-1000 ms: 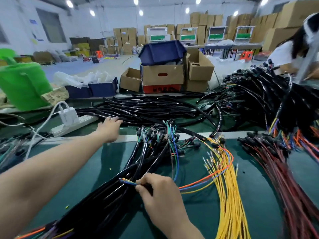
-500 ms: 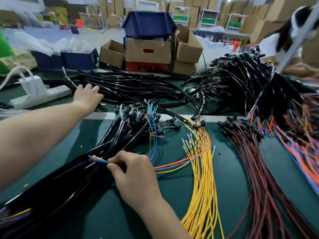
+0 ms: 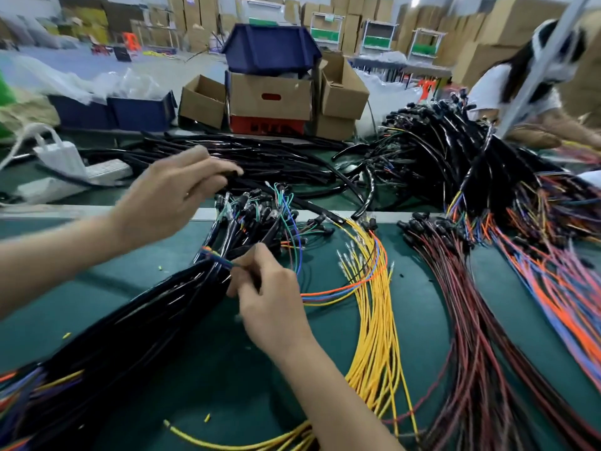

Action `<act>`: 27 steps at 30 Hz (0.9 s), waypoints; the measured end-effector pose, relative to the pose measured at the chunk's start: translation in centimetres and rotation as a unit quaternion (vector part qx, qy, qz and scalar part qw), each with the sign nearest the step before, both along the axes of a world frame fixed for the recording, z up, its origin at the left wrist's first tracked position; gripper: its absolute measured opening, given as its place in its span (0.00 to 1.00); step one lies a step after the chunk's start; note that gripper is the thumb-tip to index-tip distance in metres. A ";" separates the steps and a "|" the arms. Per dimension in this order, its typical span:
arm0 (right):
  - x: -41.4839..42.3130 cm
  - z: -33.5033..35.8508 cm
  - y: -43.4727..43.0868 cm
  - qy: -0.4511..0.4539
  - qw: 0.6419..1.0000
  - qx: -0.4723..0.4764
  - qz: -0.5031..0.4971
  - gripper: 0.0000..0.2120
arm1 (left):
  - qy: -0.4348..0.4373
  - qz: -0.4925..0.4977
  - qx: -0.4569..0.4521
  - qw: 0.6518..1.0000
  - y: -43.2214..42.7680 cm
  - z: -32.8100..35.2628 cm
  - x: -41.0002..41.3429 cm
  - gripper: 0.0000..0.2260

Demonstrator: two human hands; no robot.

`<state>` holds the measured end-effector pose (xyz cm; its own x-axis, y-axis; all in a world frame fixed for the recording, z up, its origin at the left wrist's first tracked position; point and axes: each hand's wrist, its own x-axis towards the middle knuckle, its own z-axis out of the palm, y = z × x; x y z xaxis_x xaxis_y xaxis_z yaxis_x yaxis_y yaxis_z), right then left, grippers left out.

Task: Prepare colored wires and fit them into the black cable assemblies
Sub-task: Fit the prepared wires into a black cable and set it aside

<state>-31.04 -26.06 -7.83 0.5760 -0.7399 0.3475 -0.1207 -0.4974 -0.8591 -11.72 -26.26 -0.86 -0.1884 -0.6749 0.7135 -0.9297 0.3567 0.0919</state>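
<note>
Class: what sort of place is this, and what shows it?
Probably a cable-assembly workshop in a warehouse: heaps of black cable assemblies and yellow wires cover a green bench, with stacked cardboard boxes behind.

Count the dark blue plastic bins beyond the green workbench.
3. One dark blue plastic bin sits atop the brown cardboard box at centre; a second bin and a third bin stand side by side at far left. More may be hidden behind clutter.

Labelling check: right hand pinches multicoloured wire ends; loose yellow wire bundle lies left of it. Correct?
No. Head view: right hand pinches the multicoloured wire ends, but the loose yellow wire bundle lies right of it, not left.
</note>
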 end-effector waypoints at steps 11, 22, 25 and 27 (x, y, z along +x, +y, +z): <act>-1.5 1.5 -1.3 -0.081 0.995 0.004 -0.063 0.07 | 0.232 0.034 -0.020 0.972 5.6 -6.6 -5.2 0.08; -1.7 1.8 -1.3 -0.078 0.994 0.067 -0.040 0.04 | 0.243 0.030 0.027 0.969 5.8 -7.2 -5.0 0.10; -1.6 1.7 -1.3 -0.066 0.995 0.059 -0.037 0.06 | 0.248 0.028 0.027 0.968 5.8 -7.2 -5.0 0.08; -1.5 1.5 -1.3 -0.060 0.996 0.050 -0.036 0.07 | 0.252 0.023 0.028 0.967 5.8 -7.2 -5.0 0.07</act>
<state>-32.56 -27.38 -6.29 0.4794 -0.8117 0.3336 -0.0455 -0.4027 -0.9142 -16.75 -20.41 -8.01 0.2055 -0.7146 0.6687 -0.7763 0.2970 0.5560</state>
